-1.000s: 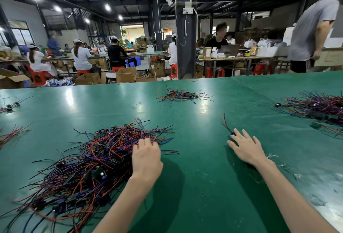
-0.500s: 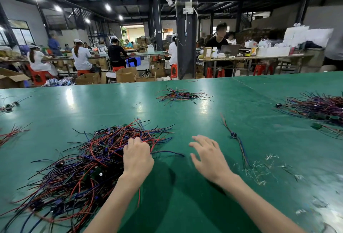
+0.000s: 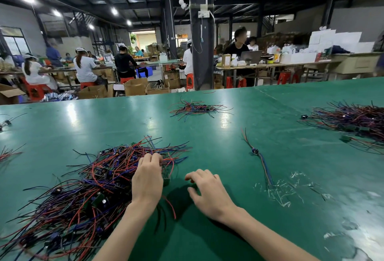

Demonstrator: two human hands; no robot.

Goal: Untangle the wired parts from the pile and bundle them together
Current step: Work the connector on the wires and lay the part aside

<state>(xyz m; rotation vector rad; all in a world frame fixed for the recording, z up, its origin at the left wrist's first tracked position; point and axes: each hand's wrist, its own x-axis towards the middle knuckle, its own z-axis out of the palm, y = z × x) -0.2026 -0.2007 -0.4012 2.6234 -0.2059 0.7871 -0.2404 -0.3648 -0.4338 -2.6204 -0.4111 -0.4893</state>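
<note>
A big tangled pile of red, blue and black wired parts (image 3: 83,188) lies on the green table (image 3: 207,142) at the front left. My left hand (image 3: 148,179) sits on the pile's right edge, its fingertips curled down into the wires and pinching some of them. My right hand (image 3: 209,190) hovers just right of it, fingers loosely bent, holding nothing. One separated wired part (image 3: 257,157) lies stretched out on the table further right.
A smaller wire pile (image 3: 197,108) lies at the far middle and a large one (image 3: 357,121) at the right edge. Wire scraps (image 3: 8,152) lie at the left edge, clear plastic scraps (image 3: 280,188) by the separated part. Behind are workers, boxes and a pillar.
My right hand has let go of the separated part and moved left to the pile. My left hand has shifted a little forward in the wires. A person at the back right walked off.
</note>
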